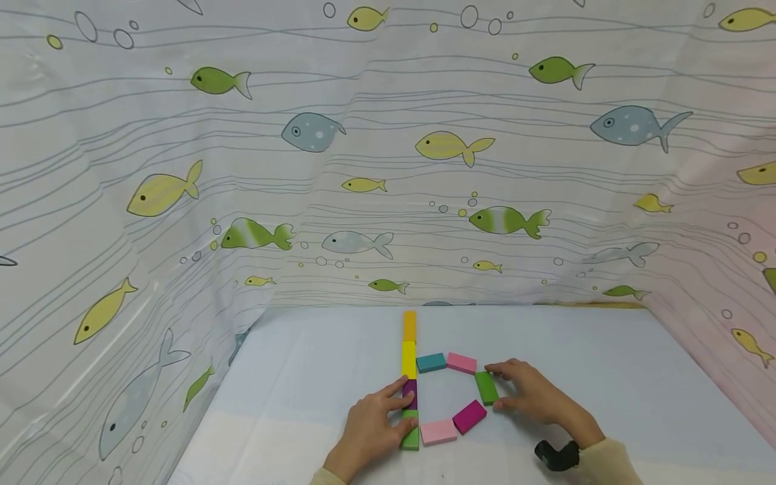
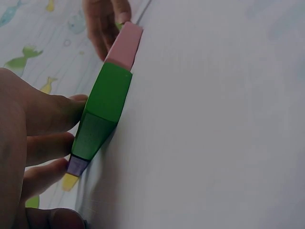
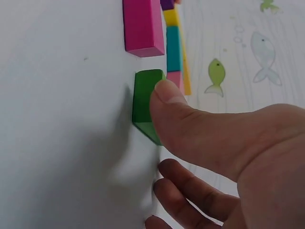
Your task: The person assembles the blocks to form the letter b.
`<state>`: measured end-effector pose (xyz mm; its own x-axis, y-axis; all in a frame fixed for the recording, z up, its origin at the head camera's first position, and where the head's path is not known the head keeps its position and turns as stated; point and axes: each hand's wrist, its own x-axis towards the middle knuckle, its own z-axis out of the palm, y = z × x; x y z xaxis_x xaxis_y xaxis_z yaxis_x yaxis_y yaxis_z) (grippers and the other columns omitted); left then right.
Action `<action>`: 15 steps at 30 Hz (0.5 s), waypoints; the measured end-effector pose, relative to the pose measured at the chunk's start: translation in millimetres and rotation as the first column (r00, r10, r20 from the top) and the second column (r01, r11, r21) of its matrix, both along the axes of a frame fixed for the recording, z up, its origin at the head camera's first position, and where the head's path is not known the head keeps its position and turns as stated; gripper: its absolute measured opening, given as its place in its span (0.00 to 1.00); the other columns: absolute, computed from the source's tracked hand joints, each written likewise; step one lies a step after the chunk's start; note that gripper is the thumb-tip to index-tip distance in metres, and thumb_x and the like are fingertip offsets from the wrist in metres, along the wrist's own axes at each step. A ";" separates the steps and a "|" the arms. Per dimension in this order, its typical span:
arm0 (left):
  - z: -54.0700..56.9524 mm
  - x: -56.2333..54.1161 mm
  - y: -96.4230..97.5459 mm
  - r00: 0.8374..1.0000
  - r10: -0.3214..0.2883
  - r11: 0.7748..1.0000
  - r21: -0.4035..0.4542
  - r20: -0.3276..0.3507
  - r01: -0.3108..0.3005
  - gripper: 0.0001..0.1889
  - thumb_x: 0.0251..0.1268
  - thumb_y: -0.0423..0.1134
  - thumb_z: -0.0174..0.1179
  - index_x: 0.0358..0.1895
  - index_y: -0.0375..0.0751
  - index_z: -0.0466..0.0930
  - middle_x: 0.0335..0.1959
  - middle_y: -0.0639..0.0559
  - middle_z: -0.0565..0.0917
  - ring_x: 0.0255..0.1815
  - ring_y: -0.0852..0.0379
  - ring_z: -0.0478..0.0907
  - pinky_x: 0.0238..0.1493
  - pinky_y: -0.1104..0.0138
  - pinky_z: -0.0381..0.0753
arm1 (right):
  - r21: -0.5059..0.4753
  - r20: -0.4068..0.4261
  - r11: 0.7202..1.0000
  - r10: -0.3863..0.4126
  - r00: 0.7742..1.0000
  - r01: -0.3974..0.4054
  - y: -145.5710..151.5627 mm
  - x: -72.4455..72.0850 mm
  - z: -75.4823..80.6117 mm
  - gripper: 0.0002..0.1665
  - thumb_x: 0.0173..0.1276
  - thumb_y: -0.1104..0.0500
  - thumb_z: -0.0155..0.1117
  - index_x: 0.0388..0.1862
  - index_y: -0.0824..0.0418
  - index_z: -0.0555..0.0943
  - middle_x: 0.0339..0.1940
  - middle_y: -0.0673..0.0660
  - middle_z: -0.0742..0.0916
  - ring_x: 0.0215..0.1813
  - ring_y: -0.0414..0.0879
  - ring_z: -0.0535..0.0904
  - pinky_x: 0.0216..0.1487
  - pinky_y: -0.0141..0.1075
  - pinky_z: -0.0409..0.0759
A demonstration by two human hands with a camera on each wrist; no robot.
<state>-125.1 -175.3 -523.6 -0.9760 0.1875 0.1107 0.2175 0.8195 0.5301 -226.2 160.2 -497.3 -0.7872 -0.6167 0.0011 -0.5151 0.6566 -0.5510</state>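
In the head view, wooden blocks form a vertical column with a curve on its right. My left hand rests on the column, fingers over the purple block and thumb on the lower green block. The thumb and index finger of my right hand pinch the other green block near its two ends. In the right wrist view the thumb covers part of that green block; the index finger's contact is hidden. Above purple come a yellow block and an orange block.
The curve also holds a teal block, a pink block, a magenta block and a light pink block. Small gaps separate some of them. A fish-patterned curtain surrounds the white table at the back and sides.
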 end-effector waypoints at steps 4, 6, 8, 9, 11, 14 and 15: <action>0.7 0.2 0.2 1.000 0.001 1.000 0.000 -0.001 -0.001 0.25 0.65 0.55 0.72 0.63 0.54 0.87 0.74 0.56 0.80 0.69 0.45 0.83 0.56 0.50 0.89 | -0.011 -0.027 1.000 0.001 1.000 -0.002 0.8 -1.1 -3.2 0.37 0.62 0.52 0.82 0.69 0.60 0.81 0.57 0.54 0.86 0.57 0.51 0.82 0.59 0.50 0.85; 1.1 0.3 0.4 1.000 0.003 1.000 0.000 0.001 -0.003 0.25 0.65 0.55 0.72 0.63 0.54 0.87 0.74 0.56 0.80 0.69 0.45 0.83 0.56 0.49 0.89 | -0.016 -0.028 1.000 -0.004 1.000 0.003 0.7 -1.2 -3.9 0.36 0.62 0.52 0.82 0.68 0.60 0.81 0.57 0.53 0.86 0.57 0.51 0.81 0.59 0.50 0.85; 1.2 0.6 0.6 1.000 0.006 1.000 -0.001 0.005 -0.006 0.25 0.65 0.55 0.72 0.63 0.54 0.87 0.74 0.56 0.80 0.69 0.45 0.83 0.57 0.49 0.89 | -0.020 -0.020 1.000 -0.017 1.000 0.016 0.1 -1.0 -4.7 0.36 0.62 0.51 0.82 0.68 0.59 0.81 0.57 0.53 0.86 0.58 0.51 0.81 0.59 0.51 0.85; 1.1 0.7 0.7 1.000 0.007 1.000 -0.003 0.006 -0.007 0.25 0.65 0.55 0.72 0.63 0.54 0.87 0.74 0.56 0.80 0.69 0.45 0.83 0.57 0.49 0.89 | -0.020 -0.017 1.000 -0.024 1.000 0.024 -0.2 -0.7 -5.0 0.36 0.62 0.51 0.82 0.67 0.58 0.82 0.57 0.53 0.86 0.58 0.50 0.81 0.60 0.51 0.84; 0.9 0.9 0.9 1.000 0.010 1.000 -0.007 0.007 -0.009 0.25 0.65 0.56 0.72 0.63 0.54 0.87 0.74 0.56 0.80 0.69 0.45 0.83 0.57 0.49 0.88 | -0.024 -0.013 0.999 -0.042 0.999 0.041 -1.2 -0.3 -5.9 0.36 0.61 0.50 0.83 0.67 0.58 0.82 0.57 0.52 0.86 0.59 0.50 0.81 0.61 0.52 0.84; 0.6 1.1 1.0 1.000 0.011 1.000 -0.011 0.001 -0.011 0.25 0.65 0.55 0.72 0.63 0.54 0.87 0.73 0.56 0.81 0.69 0.45 0.83 0.57 0.49 0.89 | -0.032 -0.019 0.997 -0.070 0.997 0.070 -3.1 0.3 -7.5 0.37 0.60 0.49 0.84 0.65 0.57 0.82 0.57 0.52 0.86 0.59 0.49 0.81 0.62 0.53 0.84; 0.5 1.1 1.0 1.000 0.011 1.000 -0.011 -0.002 -0.011 0.25 0.65 0.55 0.72 0.63 0.54 0.87 0.73 0.56 0.81 0.69 0.45 0.83 0.57 0.49 0.89 | -0.034 -0.022 0.996 -0.079 0.997 0.079 -3.7 0.3 -8.3 0.37 0.59 0.48 0.84 0.65 0.57 0.82 0.57 0.51 0.86 0.59 0.49 0.81 0.62 0.54 0.84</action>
<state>-124.0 -174.3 -523.1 -0.9778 0.1782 0.1103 0.2096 0.8279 0.5203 -225.9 156.5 -505.6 -0.8330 -0.5520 0.0392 -0.4752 0.6772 -0.5618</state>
